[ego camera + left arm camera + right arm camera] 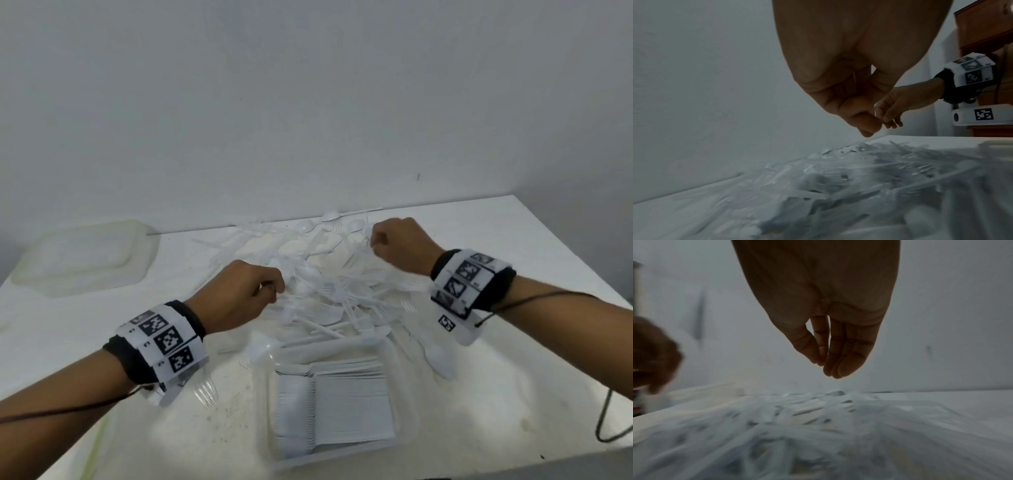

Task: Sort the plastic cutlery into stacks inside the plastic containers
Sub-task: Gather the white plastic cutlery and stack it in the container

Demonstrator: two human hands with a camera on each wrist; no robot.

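Observation:
A loose pile of white and clear plastic cutlery [325, 291] covers the middle of the white table; the wrist views show the pile [859, 178] [807, 418] blurred. In front of it a clear container [329, 347] holds a neat stack of cutlery [335, 407]. My left hand [270, 291] hovers over the pile's left edge with fingers curled into the palm [865, 126], and nothing shows in it. My right hand [375, 241] hangs over the pile's back right, thumb against fingers [824, 365], pinching a thin white cutlery piece [875, 108].
A cloudy plastic container [85, 260] lies upside down at the back left near the wall. A clear fork [205, 394] lies under my left wrist and a white spoon [442, 356] right of the front container. A dark cable [606, 411] hangs over the table's right front edge.

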